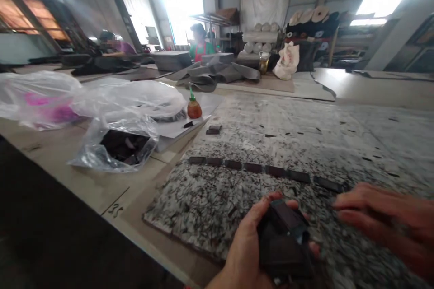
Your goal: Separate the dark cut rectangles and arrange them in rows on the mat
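Note:
My left hand [246,244] is wrapped round a bundle of small dark rectangular pieces [286,253], some with shiny, clear-looking edges. Seven or so similar dark pieces [253,168] lie end to end in a row on the speckled grey-and-white slab [203,207]. At the right end of that row is my right hand [379,216], low over the slab and blurred, its fingers near the last piece [328,184]. Whether anything is between those fingers I cannot make out. Two more small dark pieces [214,129] lie farther back on the slab.
Left of the slab, a clear plastic bag [84,153] holds dark pieces. Behind it are more plastic bags [135,95] and an orange-brown bottle [194,109] with a green nozzle. Dark scraps [270,135] dot the slab. Across the tables are grey sheets [217,74] and two people [200,47].

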Action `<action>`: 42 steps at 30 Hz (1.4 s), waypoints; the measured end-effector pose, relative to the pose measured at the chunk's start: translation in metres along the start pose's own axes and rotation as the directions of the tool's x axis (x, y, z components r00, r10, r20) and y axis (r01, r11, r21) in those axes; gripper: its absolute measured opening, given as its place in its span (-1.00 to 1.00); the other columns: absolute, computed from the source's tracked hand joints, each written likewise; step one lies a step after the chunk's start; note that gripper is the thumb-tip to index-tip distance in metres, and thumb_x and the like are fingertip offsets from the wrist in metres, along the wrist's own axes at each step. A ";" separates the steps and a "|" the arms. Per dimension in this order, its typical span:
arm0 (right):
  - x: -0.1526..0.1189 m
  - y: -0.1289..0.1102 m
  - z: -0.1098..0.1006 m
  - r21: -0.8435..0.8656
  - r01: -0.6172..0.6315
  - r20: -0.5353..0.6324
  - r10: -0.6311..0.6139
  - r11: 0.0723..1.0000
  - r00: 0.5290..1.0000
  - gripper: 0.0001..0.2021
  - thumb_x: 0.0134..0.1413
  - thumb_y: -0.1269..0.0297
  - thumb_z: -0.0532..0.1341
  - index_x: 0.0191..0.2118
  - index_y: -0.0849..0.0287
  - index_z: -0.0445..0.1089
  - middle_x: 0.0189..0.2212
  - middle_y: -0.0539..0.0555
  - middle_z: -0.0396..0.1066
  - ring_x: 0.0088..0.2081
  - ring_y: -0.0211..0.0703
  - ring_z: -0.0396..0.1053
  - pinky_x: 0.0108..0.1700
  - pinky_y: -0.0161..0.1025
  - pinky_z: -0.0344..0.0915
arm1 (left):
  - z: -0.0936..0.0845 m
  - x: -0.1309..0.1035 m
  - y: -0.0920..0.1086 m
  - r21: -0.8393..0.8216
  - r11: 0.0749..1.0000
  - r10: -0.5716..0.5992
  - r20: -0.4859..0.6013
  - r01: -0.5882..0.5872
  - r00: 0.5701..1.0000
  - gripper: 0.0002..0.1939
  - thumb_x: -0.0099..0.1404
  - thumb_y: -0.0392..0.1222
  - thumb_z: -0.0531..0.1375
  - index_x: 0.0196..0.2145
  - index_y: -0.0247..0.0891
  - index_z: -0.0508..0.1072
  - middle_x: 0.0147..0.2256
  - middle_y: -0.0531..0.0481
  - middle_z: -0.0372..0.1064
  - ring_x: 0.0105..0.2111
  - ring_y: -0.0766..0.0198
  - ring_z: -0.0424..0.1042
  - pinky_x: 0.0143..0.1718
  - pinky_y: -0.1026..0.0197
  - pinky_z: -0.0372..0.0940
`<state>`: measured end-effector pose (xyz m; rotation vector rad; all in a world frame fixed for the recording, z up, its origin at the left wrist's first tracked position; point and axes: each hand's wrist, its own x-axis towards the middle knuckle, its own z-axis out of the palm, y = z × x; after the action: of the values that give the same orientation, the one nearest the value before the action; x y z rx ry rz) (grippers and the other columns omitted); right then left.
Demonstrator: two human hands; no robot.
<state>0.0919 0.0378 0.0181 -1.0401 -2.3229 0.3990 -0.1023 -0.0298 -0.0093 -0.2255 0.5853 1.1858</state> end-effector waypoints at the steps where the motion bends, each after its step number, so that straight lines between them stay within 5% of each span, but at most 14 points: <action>1: 0.009 -0.022 0.011 0.017 0.035 0.153 -0.037 0.999 0.988 -0.84 0.08 0.08 0.12 -0.42 -0.10 0.40 -0.54 0.00 0.41 -0.57 -0.14 0.37 -0.59 -0.25 0.26 | -0.002 -0.004 0.003 -0.007 0.999 0.032 -0.015 -0.032 0.999 -0.80 0.33 -0.18 -0.01 -0.19 -0.29 0.33 -0.33 -0.14 0.48 -0.40 0.10 0.48 -0.43 0.07 0.37; 4: 0.032 -0.068 0.039 -0.064 -0.013 0.369 0.036 0.998 0.929 -0.87 0.08 0.18 0.14 -0.44 0.03 0.35 -0.48 -0.02 0.39 -0.49 -0.16 0.37 -0.48 -0.25 0.25 | -0.011 -0.015 0.013 -0.031 0.991 0.129 -0.065 -0.131 0.990 -0.78 0.32 -0.24 0.01 -0.10 -0.33 0.30 -0.38 -0.12 0.50 -0.49 0.20 0.48 -0.43 0.18 0.35; 12: 0.076 -0.106 0.084 -0.133 -0.025 0.447 0.082 0.991 0.891 -0.94 -0.01 0.32 0.20 -0.45 0.11 0.31 -0.46 -0.04 0.37 -0.34 -0.13 0.34 -0.29 -0.22 0.17 | -0.027 -0.037 0.043 -0.158 0.947 0.255 -0.159 -0.279 0.954 -0.64 0.32 -0.25 0.04 0.07 -0.32 0.25 -0.34 -0.11 0.51 -0.35 0.26 0.51 -0.46 0.34 0.32; 19: 0.102 -0.133 0.101 -0.098 -0.005 0.496 0.053 0.995 0.867 -0.93 -0.02 0.30 0.22 -0.36 0.14 0.37 -0.35 0.03 0.42 -0.23 -0.08 0.34 -0.17 -0.20 0.16 | -0.032 -0.048 0.067 -0.161 0.923 0.317 -0.196 -0.350 0.928 -0.70 0.29 -0.22 0.09 -0.03 -0.25 0.38 -0.23 -0.11 0.51 -0.33 0.21 0.51 -0.47 0.31 0.34; 22: 0.115 -0.137 0.107 -0.015 -0.050 0.511 0.051 0.999 0.858 -0.94 -0.01 0.28 0.20 -0.41 0.13 0.37 -0.44 0.00 0.40 -0.34 -0.14 0.34 -0.30 -0.24 0.18 | -0.035 -0.050 0.076 -0.189 0.901 0.357 -0.188 -0.390 0.915 -0.72 0.28 -0.22 0.09 -0.07 -0.26 0.42 -0.21 -0.10 0.51 -0.25 0.21 0.49 -0.38 0.31 0.36; 29: 0.138 -0.114 0.139 0.345 -0.428 0.698 0.077 0.835 0.712 -0.76 -0.06 0.09 0.14 -0.41 0.19 0.29 -0.63 -0.08 0.25 -0.73 -0.38 0.13 -0.69 -0.40 0.06 | -0.045 -0.056 0.090 -0.140 0.910 0.359 -0.202 -0.390 0.911 -0.72 0.27 -0.20 0.10 -0.09 -0.30 0.42 -0.27 -0.17 0.51 -0.36 0.10 0.51 -0.49 0.21 0.38; 33: 0.147 -0.109 0.152 0.377 -0.421 0.656 0.083 0.825 0.750 -0.71 -0.04 0.01 0.09 -0.39 0.17 0.21 -0.59 -0.09 0.22 -0.72 -0.38 0.16 -0.68 -0.41 0.09 | -0.057 -0.071 0.100 -0.166 0.878 0.393 -0.282 -0.448 0.875 -0.79 0.26 -0.27 0.10 -0.14 -0.26 0.40 -0.20 -0.13 0.49 -0.32 0.10 0.51 -0.38 0.06 0.41; 39: 0.155 -0.112 0.167 0.339 -0.230 0.596 -0.019 0.912 0.803 -0.84 0.04 0.20 0.11 -0.40 0.17 0.33 -0.60 -0.09 0.25 -0.61 -0.32 0.24 -0.57 -0.38 0.12 | -0.090 -0.083 0.111 -0.153 0.861 0.478 -0.078 -0.485 0.875 -0.92 0.21 -0.21 0.14 -0.35 -0.17 0.44 -0.28 -0.05 0.50 -0.10 0.04 0.42 -0.06 -0.07 0.30; 42: 0.158 -0.120 0.171 0.288 -0.102 0.553 -0.078 0.952 0.830 -0.87 0.07 0.28 0.13 -0.42 0.17 0.37 -0.59 -0.09 0.29 -0.55 -0.30 0.25 -0.47 -0.34 0.12 | -0.099 -0.083 0.112 -0.157 0.854 0.492 -0.061 -0.496 0.868 -0.94 0.20 -0.20 0.15 -0.38 -0.11 0.44 -0.30 0.00 0.50 -0.03 0.03 0.36 0.01 -0.09 0.24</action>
<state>-0.1676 0.0715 -0.0039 -0.8574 -2.6285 1.1707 -0.2564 -0.1001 -0.0316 -0.2364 0.5772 1.7413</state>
